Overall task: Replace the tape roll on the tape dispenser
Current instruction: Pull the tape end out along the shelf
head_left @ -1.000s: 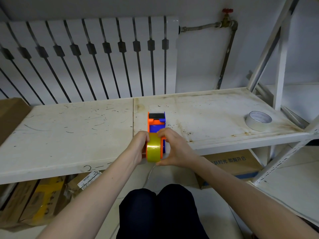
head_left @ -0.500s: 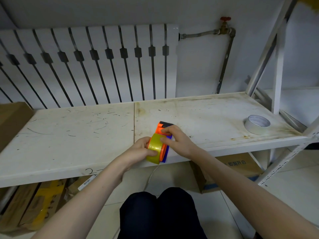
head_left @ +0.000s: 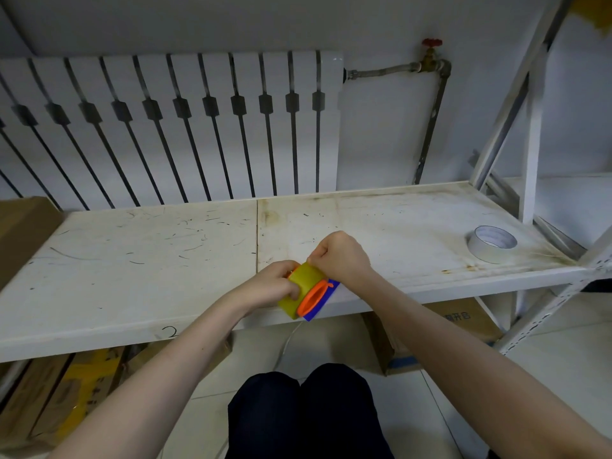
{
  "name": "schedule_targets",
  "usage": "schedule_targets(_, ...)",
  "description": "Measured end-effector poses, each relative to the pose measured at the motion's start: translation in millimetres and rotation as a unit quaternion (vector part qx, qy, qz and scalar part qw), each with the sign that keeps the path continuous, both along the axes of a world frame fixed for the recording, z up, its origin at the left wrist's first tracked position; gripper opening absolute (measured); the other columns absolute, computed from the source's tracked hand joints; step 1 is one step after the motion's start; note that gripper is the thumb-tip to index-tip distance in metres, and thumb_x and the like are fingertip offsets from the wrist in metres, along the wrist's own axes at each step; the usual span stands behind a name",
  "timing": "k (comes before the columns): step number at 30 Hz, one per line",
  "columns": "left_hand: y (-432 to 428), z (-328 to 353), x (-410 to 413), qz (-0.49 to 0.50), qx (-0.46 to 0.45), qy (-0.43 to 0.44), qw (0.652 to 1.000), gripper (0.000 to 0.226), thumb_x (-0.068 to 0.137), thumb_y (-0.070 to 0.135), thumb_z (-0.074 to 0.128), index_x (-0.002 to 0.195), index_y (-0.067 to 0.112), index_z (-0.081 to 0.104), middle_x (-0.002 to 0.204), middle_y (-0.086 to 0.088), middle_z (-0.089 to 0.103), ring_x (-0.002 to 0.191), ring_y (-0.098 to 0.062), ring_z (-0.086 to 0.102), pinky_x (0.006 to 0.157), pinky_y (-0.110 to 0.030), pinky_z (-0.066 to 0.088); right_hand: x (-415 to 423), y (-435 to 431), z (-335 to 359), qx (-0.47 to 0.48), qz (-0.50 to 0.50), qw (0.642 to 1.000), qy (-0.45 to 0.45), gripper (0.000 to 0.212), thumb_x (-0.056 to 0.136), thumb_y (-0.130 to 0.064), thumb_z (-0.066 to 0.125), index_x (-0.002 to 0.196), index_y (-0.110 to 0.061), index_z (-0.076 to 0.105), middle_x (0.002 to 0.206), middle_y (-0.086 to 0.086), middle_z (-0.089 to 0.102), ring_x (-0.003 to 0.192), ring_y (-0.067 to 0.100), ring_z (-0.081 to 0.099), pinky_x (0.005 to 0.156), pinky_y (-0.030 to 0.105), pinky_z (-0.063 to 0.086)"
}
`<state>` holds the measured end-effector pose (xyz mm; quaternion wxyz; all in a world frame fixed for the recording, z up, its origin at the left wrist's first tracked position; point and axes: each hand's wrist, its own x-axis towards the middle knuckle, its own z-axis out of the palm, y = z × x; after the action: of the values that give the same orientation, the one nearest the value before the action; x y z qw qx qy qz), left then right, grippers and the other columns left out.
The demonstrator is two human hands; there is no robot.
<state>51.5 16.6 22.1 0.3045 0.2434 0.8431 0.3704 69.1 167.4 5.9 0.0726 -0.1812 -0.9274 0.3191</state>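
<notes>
The shelf (head_left: pixel 149 260) lies bare across its whole left half and behind the two hands, open to a reach from the front edge back to the radiator (head_left: pixel 185 127) that closes off the rear. At the front middle the left hand (head_left: pixel 268 288) and right hand (head_left: pixel 342 258), closed on the tape dispenser (head_left: pixel 313 298), block the way. Toward the right end a white tape roll (head_left: pixel 491 243) lies flat, with the slanted rack uprights (head_left: pixel 510 104) and a cardboard box (head_left: pixel 20 233) at the far left hemming the ends.
</notes>
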Motion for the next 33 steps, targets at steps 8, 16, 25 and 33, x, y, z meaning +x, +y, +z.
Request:
schedule_targets(8,3,-5,-1,0.041,0.024,-0.017,0.999,0.065,0.066,0.026,0.065,0.129,0.019,0.048,0.119,-0.005,0.056,0.107,-0.023,0.054,0.086,-0.035,0.048,-2,-4,-2,-0.018,0.036,0.997,-0.059,0.030,0.094,-0.020,0.042,0.066,-0.009,0.043,0.061,0.004,0.045,0.058,0.015,0.043,0.064,0.033,0.040)
schedule_targets(16,6,-25,5,0.146,0.072,0.197,0.967,0.043,0.062,0.037,0.082,0.099,0.021,0.067,0.085,0.009,0.062,0.081,-0.012,0.058,0.065,-0.022,0.045,3,-3,-2,-0.059,0.075,0.995,-0.004,0.012,0.092,-0.003,0.035,0.087,-0.008,0.045,0.086,0.005,0.050,0.083,0.020,0.046,0.058,0.023,0.036)
schedule_targets(25,9,-21,-9,0.142,0.044,0.141,0.979,0.049,0.054,0.031,0.087,0.097,0.019,0.068,0.089,0.000,0.066,0.083,-0.018,0.061,0.073,-0.037,0.053,6,-6,10,-0.015,0.143,0.989,0.023,0.013,0.096,-0.010,0.035,0.089,-0.010,0.045,0.088,0.008,0.054,0.081,0.021,0.050,0.060,0.028,0.038)
schedule_targets(33,15,-18,-5,0.142,0.030,0.133,0.980,0.025,0.057,0.033,0.077,0.067,0.029,0.054,0.067,0.006,0.057,0.077,-0.020,0.059,0.064,-0.033,0.047,9,-28,32,-0.138,0.159,0.976,0.051,0.029,0.091,-0.003,0.036,0.066,-0.013,0.045,0.067,-0.001,0.049,0.072,0.019,0.049,0.074,0.037,0.045)
